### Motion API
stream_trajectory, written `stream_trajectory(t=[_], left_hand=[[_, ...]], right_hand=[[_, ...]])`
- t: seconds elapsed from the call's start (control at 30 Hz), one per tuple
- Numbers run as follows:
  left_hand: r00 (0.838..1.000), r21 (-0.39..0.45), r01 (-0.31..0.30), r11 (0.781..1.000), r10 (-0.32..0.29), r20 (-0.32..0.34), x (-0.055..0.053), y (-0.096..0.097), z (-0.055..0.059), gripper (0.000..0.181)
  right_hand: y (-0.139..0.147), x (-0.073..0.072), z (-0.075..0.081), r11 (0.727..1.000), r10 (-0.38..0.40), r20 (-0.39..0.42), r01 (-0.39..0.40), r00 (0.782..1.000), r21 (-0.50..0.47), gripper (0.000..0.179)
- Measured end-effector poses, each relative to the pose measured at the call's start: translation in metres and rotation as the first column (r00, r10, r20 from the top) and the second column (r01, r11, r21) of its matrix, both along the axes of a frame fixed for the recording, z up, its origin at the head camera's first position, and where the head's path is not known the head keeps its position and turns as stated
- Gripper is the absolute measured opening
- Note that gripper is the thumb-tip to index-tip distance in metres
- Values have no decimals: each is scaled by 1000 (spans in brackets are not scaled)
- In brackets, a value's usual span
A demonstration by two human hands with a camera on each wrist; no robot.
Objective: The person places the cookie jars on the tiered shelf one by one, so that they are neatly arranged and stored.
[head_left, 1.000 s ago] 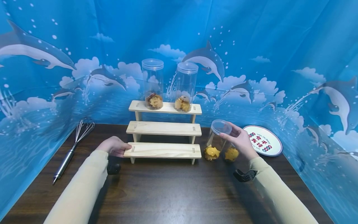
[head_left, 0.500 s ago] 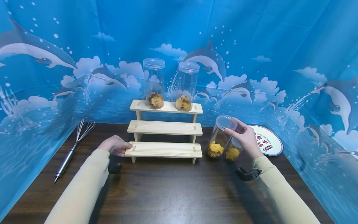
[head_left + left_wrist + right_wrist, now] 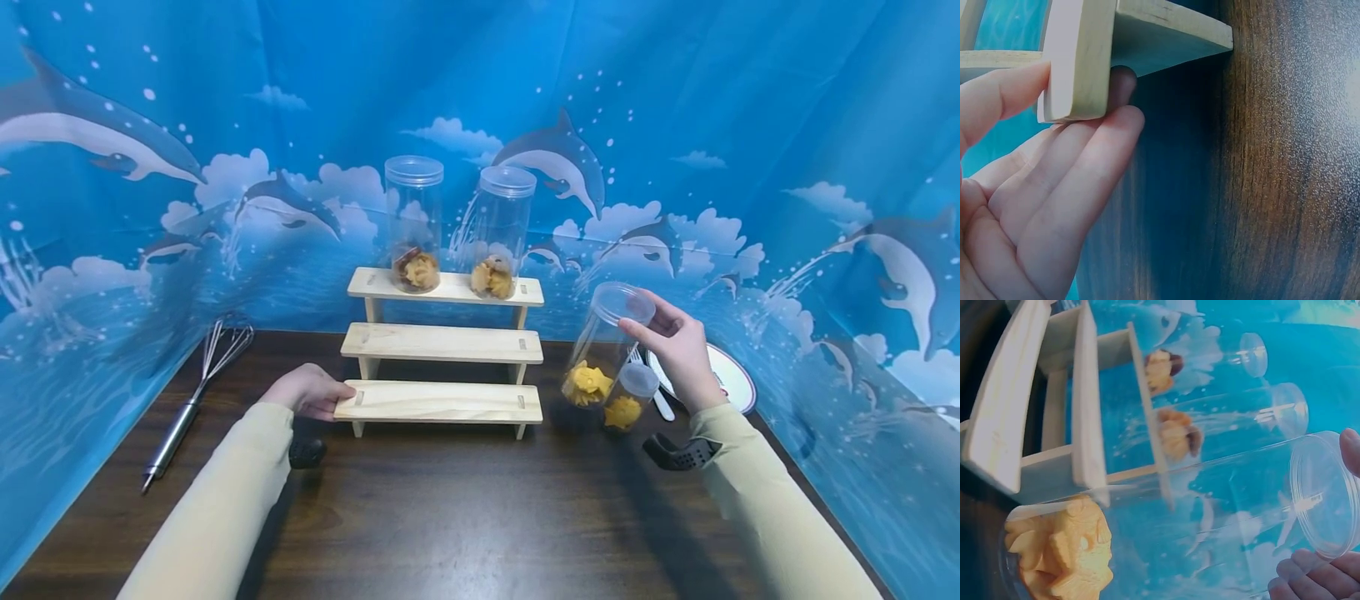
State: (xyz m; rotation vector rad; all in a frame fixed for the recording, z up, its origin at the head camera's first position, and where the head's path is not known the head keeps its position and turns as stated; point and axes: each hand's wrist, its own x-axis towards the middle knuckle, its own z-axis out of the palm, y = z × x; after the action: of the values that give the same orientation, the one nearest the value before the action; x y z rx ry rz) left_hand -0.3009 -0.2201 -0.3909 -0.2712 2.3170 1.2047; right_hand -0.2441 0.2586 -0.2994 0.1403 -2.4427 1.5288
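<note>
My left hand (image 3: pixel 309 390) pinches the left end of the lowest board (image 3: pixel 438 402) of a three-step wooden stand. In the left wrist view its thumb lies on one face of the board (image 3: pixel 1088 69), fingers on the other. On the right, my right hand (image 3: pixel 678 346) grips a tall clear plastic jar (image 3: pixel 603 337) by its lid, thumb and fingers on opposite sides. That jar leans, its top toward the right, with yellow star-edged pieces (image 3: pixel 587 383) in its bottom. Right beside its base stands a small lidded jar (image 3: pixel 632 398) with similar yellow pieces.
Two more tall jars (image 3: pixel 415 225) with brown and yellow pieces stand on the top board (image 3: pixel 453 286). A fork (image 3: pixel 663 407) and a white printed plate (image 3: pixel 738 379) lie behind the right hand. At far left lies a whisk (image 3: pixel 187 417). A dolphin-print curtain (image 3: pixel 300 83) encloses the table.
My right hand has raised the tall jar and carried it rightward, uncovering the small jar's lid and the fork. The left hand keeps its hold on the board.
</note>
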Motion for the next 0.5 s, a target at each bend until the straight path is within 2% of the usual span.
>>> stream_trajectory(t=[0.33,0.5], left_hand=[[1000,-3,-3,1000,3,4,-1,-1,-1,41],[1000,-1,-2,1000,2,12,-3,-1,-2,40]], right_hand=[[-13,-4,22,1000,-23,-60,23,998,-13,62],[-22,-8,30,998,-3,-82,-2,997,-60,61]])
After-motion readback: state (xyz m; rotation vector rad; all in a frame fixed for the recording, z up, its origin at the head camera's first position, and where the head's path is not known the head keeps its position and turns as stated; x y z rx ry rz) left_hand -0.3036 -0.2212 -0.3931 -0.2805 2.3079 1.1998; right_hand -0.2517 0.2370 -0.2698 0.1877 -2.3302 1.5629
